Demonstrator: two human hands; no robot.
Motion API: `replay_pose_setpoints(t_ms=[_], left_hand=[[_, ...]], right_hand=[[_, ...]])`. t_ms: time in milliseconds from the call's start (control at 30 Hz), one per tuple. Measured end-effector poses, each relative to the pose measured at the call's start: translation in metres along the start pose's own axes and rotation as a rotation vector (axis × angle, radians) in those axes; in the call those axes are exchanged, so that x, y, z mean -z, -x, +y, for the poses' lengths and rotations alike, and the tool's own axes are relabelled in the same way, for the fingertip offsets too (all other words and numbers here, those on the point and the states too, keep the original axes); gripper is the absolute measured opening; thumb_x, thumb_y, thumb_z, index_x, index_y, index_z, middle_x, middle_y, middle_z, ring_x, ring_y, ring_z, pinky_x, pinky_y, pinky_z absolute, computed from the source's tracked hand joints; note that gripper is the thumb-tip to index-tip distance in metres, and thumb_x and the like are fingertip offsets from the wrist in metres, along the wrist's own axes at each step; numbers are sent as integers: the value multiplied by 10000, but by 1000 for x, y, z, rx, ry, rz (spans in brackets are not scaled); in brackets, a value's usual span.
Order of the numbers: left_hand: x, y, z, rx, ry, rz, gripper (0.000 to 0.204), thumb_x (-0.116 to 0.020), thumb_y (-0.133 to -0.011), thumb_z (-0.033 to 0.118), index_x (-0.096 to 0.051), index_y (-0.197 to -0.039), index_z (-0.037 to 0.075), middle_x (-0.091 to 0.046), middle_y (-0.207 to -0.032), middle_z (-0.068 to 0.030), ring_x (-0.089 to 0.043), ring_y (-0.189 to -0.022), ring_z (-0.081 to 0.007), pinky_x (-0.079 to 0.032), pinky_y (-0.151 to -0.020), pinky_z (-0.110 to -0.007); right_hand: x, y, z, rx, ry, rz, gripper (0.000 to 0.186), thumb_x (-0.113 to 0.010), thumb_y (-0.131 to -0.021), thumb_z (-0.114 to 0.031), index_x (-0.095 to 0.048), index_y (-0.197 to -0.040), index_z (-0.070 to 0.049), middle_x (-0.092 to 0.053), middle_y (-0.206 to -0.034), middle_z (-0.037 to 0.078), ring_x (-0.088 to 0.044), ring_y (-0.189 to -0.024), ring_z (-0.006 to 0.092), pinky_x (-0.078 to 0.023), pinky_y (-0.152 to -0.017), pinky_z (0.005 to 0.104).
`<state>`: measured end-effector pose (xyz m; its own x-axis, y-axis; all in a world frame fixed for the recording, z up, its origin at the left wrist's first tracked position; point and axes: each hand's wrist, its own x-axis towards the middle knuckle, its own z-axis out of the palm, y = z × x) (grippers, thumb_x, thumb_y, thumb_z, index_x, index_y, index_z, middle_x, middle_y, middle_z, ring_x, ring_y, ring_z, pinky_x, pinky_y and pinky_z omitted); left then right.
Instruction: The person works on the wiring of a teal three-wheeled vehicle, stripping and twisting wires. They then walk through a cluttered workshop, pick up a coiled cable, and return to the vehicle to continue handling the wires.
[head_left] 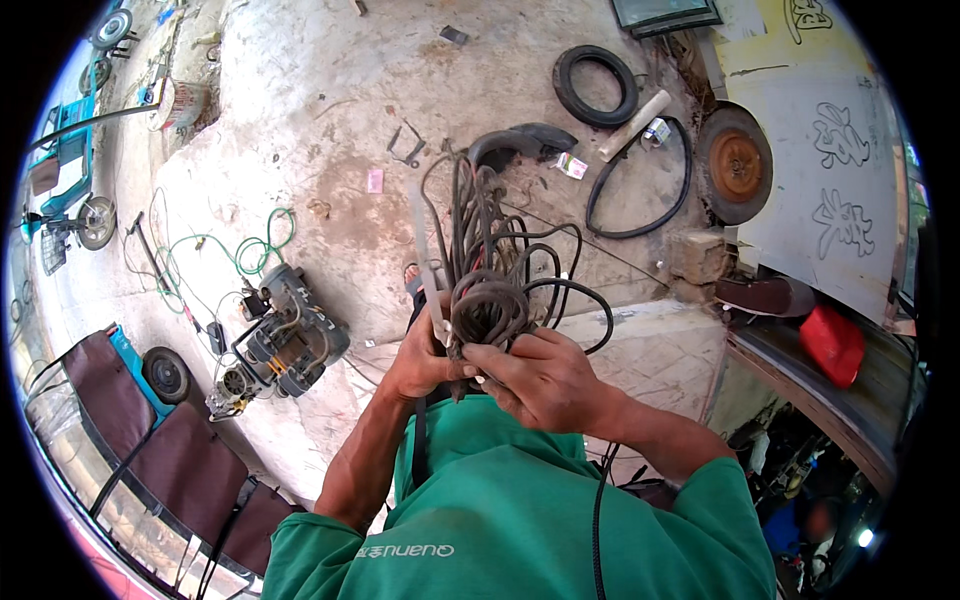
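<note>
A thick bundle of dark cables [478, 220] hangs before my chest, with a tight coil [488, 308] at its near end and several loose loops out to the right. My left hand [422, 358] is closed on the left side of the bundle, thumb toward the coil. A long pale, translucent strip [424, 245] rises beside that hand along the cables. My right hand [543, 378] is closed on the near end of the bundle, fingertips pinched together just below the coil and close to the left fingers. What lies exactly between the fingertips is partly hidden.
A dirty compressor [290, 330] with a green hose [265, 245] stands on the floor at left. Tyres [595, 87], a black inner tube [640, 232] and a rusty wheel [738, 160] lie at upper right. A workbench [810, 400] with a red object [832, 345] runs along the right.
</note>
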<state>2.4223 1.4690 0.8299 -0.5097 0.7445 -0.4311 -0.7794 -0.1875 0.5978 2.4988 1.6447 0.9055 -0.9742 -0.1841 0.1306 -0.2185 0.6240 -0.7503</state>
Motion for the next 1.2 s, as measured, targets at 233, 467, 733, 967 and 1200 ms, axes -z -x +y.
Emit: replay_pose_setpoints(t_ms=[233, 467, 733, 967, 1200], left_hand=[[15, 10, -4, -9, -133, 22, 790, -889, -592, 114, -461, -1245, -3, -577, -1200, -100, -565, -1076, -180, -456, -939, -337], [13, 15, -3, -22, -246, 28, 657, -843, -639, 113, -520, -1200, 3, -602, -1110, -63, -556, -991, -145, -459, -876, -307], [16, 25, -10, 36, -19, 74, 744, -881, -612, 147, -498, -1233, 1, -602, -1130, -86, -578, -1027, -168, -458, -913, -314], [22, 8, -13, 48, 131, 87, 1005, -904, -572, 425, -418, -1338, -7, -564, -1234, -102, -548, -1127, -203, -418, -993, -343], [1, -10, -16, 34, -80, 125, 952, -837, -644, 410, -391, -1363, -25, -549, -1246, -110, -522, -1149, -199, -396, -1013, -341]], right_hand=[[-6, 9, -7, -210, 50, 57, 263, -760, -746, -219, -640, -929, -74, -647, -817, 58, -609, -708, 231, -480, -605, 358], [-9, -3, -7, -229, 2, 67, 252, -768, -743, -228, -674, -912, -66, -674, -846, 74, -649, -775, 260, -526, -658, 370], [-7, 6, -1, -301, -372, 22, 184, -737, -802, -202, -635, -830, -52, -617, -737, 86, -600, -689, 277, -462, -596, 386], [8, -8, 5, -365, -612, -11, 227, -734, -816, -228, -602, -779, -47, -579, -697, 87, -558, -641, 280, -422, -583, 385], [12, -15, 6, -449, -257, -276, 351, -632, -865, -369, -614, -717, -52, -587, -662, 131, -574, -641, 337, -445, -596, 448]])
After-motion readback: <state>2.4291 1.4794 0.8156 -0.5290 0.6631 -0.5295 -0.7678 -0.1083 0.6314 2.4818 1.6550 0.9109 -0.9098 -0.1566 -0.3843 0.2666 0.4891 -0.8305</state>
